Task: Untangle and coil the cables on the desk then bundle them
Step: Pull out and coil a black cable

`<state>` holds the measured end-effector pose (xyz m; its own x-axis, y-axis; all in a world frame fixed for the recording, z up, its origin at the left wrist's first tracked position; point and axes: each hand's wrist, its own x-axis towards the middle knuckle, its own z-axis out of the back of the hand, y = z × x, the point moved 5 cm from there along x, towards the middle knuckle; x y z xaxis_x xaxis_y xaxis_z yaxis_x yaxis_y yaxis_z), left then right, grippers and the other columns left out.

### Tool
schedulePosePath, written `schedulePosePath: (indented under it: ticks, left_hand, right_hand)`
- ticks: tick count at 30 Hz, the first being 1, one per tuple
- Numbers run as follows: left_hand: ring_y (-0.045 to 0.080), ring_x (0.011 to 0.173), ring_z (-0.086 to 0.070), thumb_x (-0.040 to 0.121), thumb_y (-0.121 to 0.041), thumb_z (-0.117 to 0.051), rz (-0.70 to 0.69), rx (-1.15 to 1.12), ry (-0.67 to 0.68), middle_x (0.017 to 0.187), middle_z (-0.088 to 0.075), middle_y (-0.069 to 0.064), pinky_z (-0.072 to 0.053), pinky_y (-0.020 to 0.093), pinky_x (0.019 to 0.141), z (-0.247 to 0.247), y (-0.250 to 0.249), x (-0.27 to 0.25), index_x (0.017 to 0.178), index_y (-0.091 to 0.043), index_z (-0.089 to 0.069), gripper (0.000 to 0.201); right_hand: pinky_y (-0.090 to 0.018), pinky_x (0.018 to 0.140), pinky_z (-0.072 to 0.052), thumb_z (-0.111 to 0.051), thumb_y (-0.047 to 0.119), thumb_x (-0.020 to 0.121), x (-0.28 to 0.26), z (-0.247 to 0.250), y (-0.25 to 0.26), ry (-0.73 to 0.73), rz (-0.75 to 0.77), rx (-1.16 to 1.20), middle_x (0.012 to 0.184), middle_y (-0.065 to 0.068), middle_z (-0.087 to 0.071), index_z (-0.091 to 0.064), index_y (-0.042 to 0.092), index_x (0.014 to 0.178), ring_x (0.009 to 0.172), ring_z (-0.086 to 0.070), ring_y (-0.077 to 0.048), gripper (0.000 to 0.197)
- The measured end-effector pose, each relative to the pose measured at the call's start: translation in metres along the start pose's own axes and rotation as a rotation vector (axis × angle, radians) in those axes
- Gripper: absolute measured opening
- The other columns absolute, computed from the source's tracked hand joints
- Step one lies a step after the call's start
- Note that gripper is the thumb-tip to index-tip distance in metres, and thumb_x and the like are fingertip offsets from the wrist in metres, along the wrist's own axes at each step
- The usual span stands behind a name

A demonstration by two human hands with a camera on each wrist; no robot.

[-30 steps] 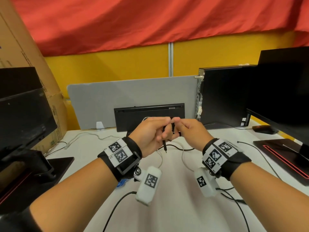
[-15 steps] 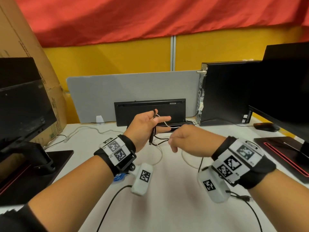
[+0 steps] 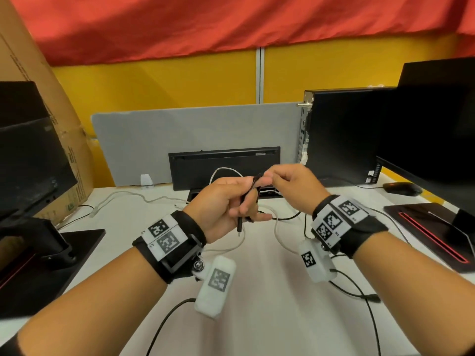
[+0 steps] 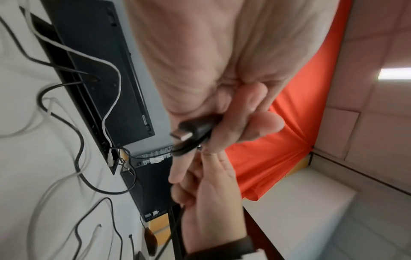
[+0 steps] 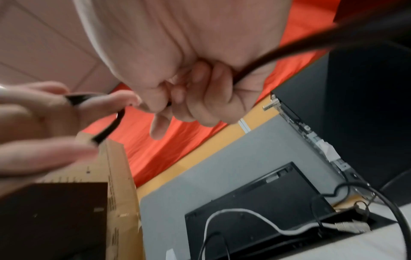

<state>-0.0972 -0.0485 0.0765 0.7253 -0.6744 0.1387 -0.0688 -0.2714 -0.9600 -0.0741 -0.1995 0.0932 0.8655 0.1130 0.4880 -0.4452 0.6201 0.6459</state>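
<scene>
Pinching the black cable (image 3: 248, 195) near its plug, the left hand (image 3: 223, 201) anchors the coil above the desk (image 3: 257, 291); the right hand (image 3: 293, 186) grips the adjoining run. Recommended: feed even loops, avoiding the white cable (image 3: 280, 237) beneath.

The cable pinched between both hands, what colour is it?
Black cable, with a silver metal plug tip; clearest in the left wrist view.

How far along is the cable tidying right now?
Early. Nothing looks bundled yet. In hand: both hands, left hand and right hand, pinch the black cable, winding it. Left: the white cable and other black leads still sprawl loose on the desk.
</scene>
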Motion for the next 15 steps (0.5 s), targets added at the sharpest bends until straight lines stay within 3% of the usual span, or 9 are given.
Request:
schedulePosePath:
  ticks: [2, 5, 6, 8, 9, 11, 13, 15]
  left_hand:
    - [0.009, 0.043, -0.029, 0.103, -0.012, -0.033, -0.018, -0.042, 0.006, 0.048, -0.038, -0.001, -0.045, 0.061, 0.099, -0.002, -0.003, -0.001, 0.133, 0.010, -0.047, 0.040]
    - [0.010, 0.042, -0.033, 0.100, -0.013, -0.038, -0.079, -0.103, -0.030, 0.048, -0.031, 0.002, -0.047, 0.058, 0.097, 0.001, -0.008, 0.000, 0.126, 0.021, -0.042, 0.043]
    - [0.009, 0.042, -0.036, 0.100, -0.014, -0.040, -0.107, -0.099, -0.048, 0.048, -0.030, 0.002, -0.047, 0.057, 0.098, 0.002, -0.011, 0.000, 0.119, 0.025, -0.043, 0.044]
    - [0.006, 0.042, -0.040, 0.102, -0.014, -0.038, -0.170, -0.063, -0.092, 0.048, -0.039, 0.001, -0.047, 0.056, 0.099, 0.005, -0.018, 0.002, 0.101, 0.017, -0.052, 0.034]
    - [0.006, 0.042, -0.040, 0.103, -0.014, -0.037, -0.194, -0.052, -0.122, 0.053, -0.048, 0.002, -0.047, 0.057, 0.099, 0.008, -0.020, 0.003, 0.095, 0.010, -0.055, 0.032]
    - [0.008, 0.046, -0.051, 0.104, -0.014, -0.037, -0.224, -0.043, -0.197, 0.079, -0.067, 0.007, -0.048, 0.057, 0.097, 0.015, -0.023, 0.006, 0.102, 0.010, -0.055, 0.030]
    - [0.017, 0.066, -0.071, 0.104, -0.014, -0.035, -0.230, 0.006, -0.246, 0.103, -0.073, 0.012, -0.053, 0.050, 0.094, 0.020, -0.021, 0.007, 0.115, 0.003, -0.054, 0.027]
    - [0.025, 0.084, -0.074, 0.105, -0.014, -0.034, -0.223, 0.094, -0.284, 0.110, -0.072, 0.014, -0.056, 0.039, 0.087, 0.024, -0.017, 0.007, 0.121, -0.004, -0.051, 0.026]
  right_hand:
    - [-0.031, 0.071, -0.048, -0.043, 0.026, 0.099, -0.004, -0.016, -0.008, 0.061, -0.044, -0.029, 0.078, 0.008, -0.066, -0.071, 0.024, 0.088, 0.073, -0.059, -0.009, 0.030]
    - [-0.036, 0.081, -0.050, -0.040, 0.014, 0.100, -0.014, -0.041, -0.017, 0.256, -0.113, -0.130, 0.089, -0.001, -0.064, -0.065, 0.016, 0.091, 0.088, -0.060, -0.018, 0.027]
    - [-0.029, 0.077, -0.048, -0.039, 0.014, 0.101, -0.020, -0.048, -0.019, 0.321, -0.130, -0.162, 0.088, 0.002, -0.061, -0.063, 0.019, 0.088, 0.086, -0.059, -0.016, 0.027]
    - [-0.015, 0.061, -0.036, -0.036, 0.025, 0.103, -0.032, -0.059, -0.020, 0.416, -0.156, -0.234, 0.077, 0.012, -0.052, -0.062, 0.020, 0.086, 0.073, -0.051, -0.008, 0.032]
    - [-0.014, 0.058, -0.031, -0.036, 0.030, 0.103, -0.037, -0.063, -0.020, 0.451, -0.161, -0.261, 0.074, 0.013, -0.049, -0.063, 0.017, 0.086, 0.068, -0.047, -0.005, 0.035]
    - [-0.015, 0.057, -0.030, -0.036, 0.036, 0.103, -0.045, -0.070, -0.014, 0.509, -0.156, -0.266, 0.073, 0.012, -0.050, -0.064, 0.015, 0.082, 0.065, -0.045, -0.001, 0.040]
    - [-0.017, 0.059, -0.032, -0.037, 0.038, 0.102, -0.050, -0.072, -0.004, 0.560, -0.130, -0.277, 0.074, 0.012, -0.053, -0.064, 0.017, 0.080, 0.067, -0.047, -0.001, 0.041]
    - [-0.020, 0.062, -0.036, -0.038, 0.039, 0.101, -0.052, -0.068, 0.008, 0.598, -0.105, -0.298, 0.076, 0.012, -0.054, -0.064, 0.019, 0.078, 0.070, -0.049, -0.003, 0.040]
